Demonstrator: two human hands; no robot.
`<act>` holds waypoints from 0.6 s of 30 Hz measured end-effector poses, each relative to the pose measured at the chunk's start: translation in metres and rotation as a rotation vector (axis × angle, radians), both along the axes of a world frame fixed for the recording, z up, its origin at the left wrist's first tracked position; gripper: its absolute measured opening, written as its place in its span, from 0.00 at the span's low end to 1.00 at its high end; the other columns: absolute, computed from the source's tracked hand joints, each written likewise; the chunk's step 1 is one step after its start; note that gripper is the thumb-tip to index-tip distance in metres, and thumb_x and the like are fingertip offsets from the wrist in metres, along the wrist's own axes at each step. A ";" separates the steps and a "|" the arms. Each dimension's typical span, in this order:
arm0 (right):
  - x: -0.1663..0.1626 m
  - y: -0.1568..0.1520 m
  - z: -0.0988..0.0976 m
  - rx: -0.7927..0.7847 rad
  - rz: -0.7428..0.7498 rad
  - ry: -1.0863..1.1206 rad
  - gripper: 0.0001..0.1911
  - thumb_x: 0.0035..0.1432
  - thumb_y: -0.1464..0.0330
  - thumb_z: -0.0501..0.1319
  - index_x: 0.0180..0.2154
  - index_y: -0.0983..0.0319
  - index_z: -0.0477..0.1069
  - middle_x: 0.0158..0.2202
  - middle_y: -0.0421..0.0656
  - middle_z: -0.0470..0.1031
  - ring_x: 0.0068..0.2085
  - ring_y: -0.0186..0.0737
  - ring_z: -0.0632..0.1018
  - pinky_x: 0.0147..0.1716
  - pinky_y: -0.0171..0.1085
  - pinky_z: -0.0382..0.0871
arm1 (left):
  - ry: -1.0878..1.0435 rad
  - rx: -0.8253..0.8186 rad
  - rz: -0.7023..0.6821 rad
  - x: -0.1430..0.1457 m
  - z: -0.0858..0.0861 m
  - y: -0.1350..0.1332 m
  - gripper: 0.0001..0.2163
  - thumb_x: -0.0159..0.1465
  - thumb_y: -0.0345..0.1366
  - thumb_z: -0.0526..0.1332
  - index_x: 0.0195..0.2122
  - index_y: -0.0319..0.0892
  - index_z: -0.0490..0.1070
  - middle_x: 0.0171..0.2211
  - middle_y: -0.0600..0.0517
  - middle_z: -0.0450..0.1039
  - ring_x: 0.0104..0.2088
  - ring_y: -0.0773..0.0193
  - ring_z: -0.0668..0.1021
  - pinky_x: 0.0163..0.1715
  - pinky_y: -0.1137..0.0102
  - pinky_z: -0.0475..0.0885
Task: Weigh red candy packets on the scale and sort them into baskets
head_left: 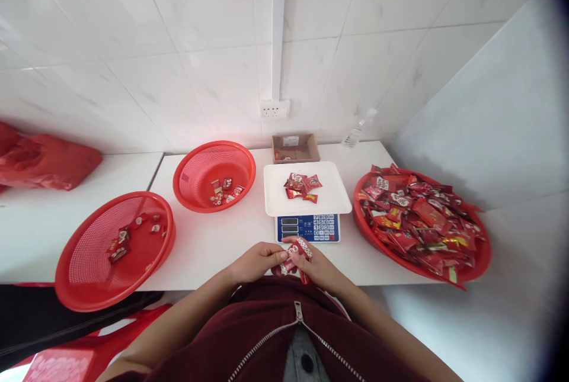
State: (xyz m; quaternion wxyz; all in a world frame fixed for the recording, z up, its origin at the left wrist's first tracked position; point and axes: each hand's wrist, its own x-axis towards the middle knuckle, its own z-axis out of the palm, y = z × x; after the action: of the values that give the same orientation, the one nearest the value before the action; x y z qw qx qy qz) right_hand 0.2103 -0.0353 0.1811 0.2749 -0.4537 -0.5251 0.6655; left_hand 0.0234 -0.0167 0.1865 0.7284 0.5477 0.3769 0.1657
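Note:
My left hand (258,262) and my right hand (316,265) meet at the table's near edge, both closed on a small bunch of red and white candy packets (294,256). Just beyond them stands a digital scale (308,227) with a blue keypad front. Its white tray (275,195) carries a few red candy packets (303,186). A wide red tray (482,254) piled with several red packets sits to the right of the scale.
Two red mesh baskets hold a few packets each: one (195,169) behind-left of the scale, one (84,263) overhanging the front left edge. A small cardboard box (296,148) and a clear bottle (355,133) stand by the wall. A red bag (44,160) lies far left.

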 end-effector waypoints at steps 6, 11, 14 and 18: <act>-0.007 -0.003 -0.004 -0.027 0.001 0.019 0.33 0.56 0.46 0.53 0.55 0.60 0.65 0.48 0.48 0.74 0.45 0.42 0.75 0.51 0.44 0.65 | 0.113 0.065 -0.066 0.004 -0.002 0.005 0.23 0.60 0.55 0.54 0.33 0.37 0.73 0.26 0.53 0.70 0.27 0.69 0.69 0.31 0.73 0.65; -0.005 0.001 -0.005 -0.018 -0.041 -0.035 0.33 0.54 0.46 0.54 0.53 0.61 0.68 0.42 0.47 0.76 0.44 0.45 0.75 0.50 0.44 0.64 | 0.179 0.092 -0.025 0.000 -0.012 0.009 0.24 0.62 0.55 0.50 0.28 0.37 0.70 0.23 0.53 0.68 0.26 0.68 0.70 0.31 0.72 0.67; -0.002 0.003 -0.008 -0.022 -0.116 -0.077 0.36 0.52 0.43 0.55 0.50 0.63 0.70 0.39 0.48 0.76 0.40 0.45 0.74 0.45 0.43 0.66 | 0.344 0.234 0.112 -0.012 -0.023 0.020 0.20 0.63 0.51 0.50 0.37 0.38 0.70 0.32 0.48 0.73 0.33 0.63 0.74 0.36 0.68 0.70; -0.002 0.006 -0.010 -0.043 -0.197 -0.104 0.36 0.48 0.42 0.56 0.46 0.64 0.73 0.32 0.47 0.76 0.34 0.43 0.73 0.40 0.41 0.67 | 0.803 0.709 0.373 -0.046 -0.044 0.053 0.23 0.63 0.44 0.54 0.57 0.40 0.60 0.60 0.41 0.59 0.61 0.53 0.60 0.58 0.59 0.57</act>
State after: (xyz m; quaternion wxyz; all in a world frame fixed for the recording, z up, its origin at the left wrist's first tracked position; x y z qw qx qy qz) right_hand 0.2085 -0.0295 0.1714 0.3015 -0.5427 -0.4770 0.6221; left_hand -0.0222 0.0361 0.1421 0.2581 0.7030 0.6359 0.1866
